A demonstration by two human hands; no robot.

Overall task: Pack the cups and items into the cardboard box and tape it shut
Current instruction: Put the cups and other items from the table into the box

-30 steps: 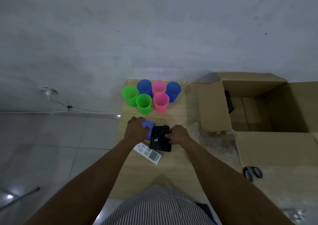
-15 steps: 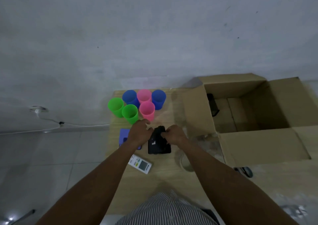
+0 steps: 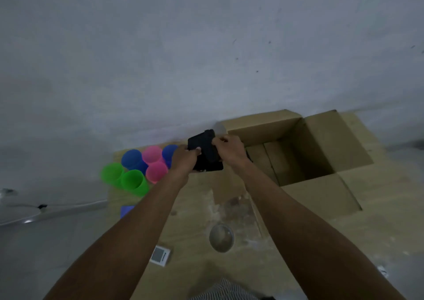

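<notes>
1. head view: left hand (image 3: pixel 184 159) and right hand (image 3: pixel 229 150) both grasp a black item (image 3: pixel 206 155), fingers curled round its left and right edges. it is held up in the air at the left edge of the cardboard box (image 3: pixel 325 143), not yet over the opening.
2. head view: the box is open with its flaps folded out. the floor inside looks mostly bare.
3. head view: six cups (image 3: pixel 156 171) (two green, two blue, two pink) stand bunched on the table (image 3: pixel 199 265), left of the box. a purple thing (image 3: pixel 126 210) lies further left of the box and nearer the person. a clear round thing (image 3: pixel 221 237) and a white gadget (image 3: pixel 160 255) lie in front of the box, to its left.
4. likely step: carrying the black item into the box. keep both grips firm, clear the left flap, and lower it flat into a corner rather than dropping it. that leaves floor space for the cups.
5. nearly all the packing is left to do, and the taping is not started.
</notes>
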